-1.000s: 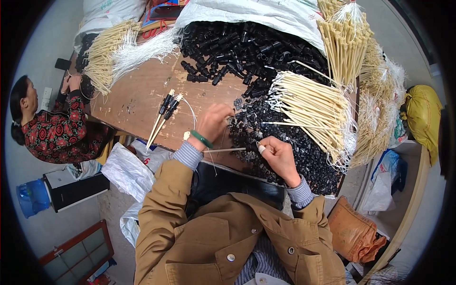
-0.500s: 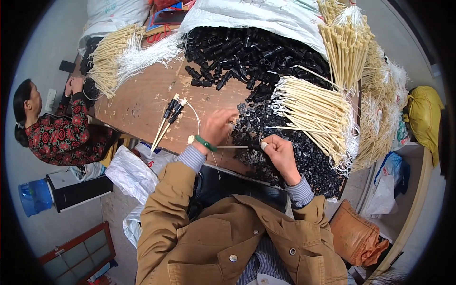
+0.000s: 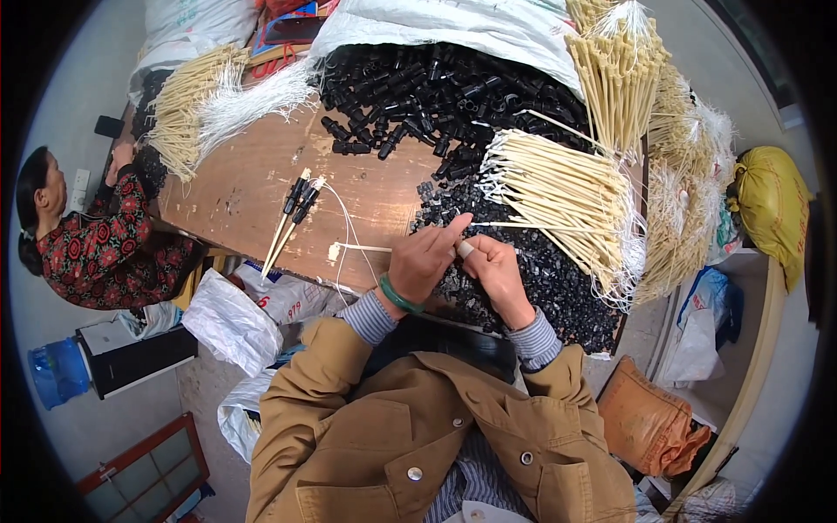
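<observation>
My left hand (image 3: 425, 261) is closed around a thin cream stick (image 3: 366, 248), its index finger stretched toward my right hand. White string trails from the stick's left end. My right hand (image 3: 495, 270), with white tape around a digit, pinches beside it at the stick's other end. The black plastic fitting seen there earlier is now hidden by my fingers. Beneath both hands spreads a heap of small black pieces (image 3: 558, 292). To the left lie two cream sticks with black fittings (image 3: 298, 207). A bundle of white-tipped cream sticks (image 3: 562, 196) rests on the heap.
Black tubular fittings (image 3: 453, 96) spill from a white sack (image 3: 445, 26) on the brown table (image 3: 235, 196). More stick bundles (image 3: 615, 87) stand at the far right, others (image 3: 187, 109) at the far left. A person in a patterned top (image 3: 96, 244) sits at the left end.
My left hand has come down and right from above the stick to meet my right hand. The black fitting has passed out of sight behind my fingers. The whole view has shifted slightly.
</observation>
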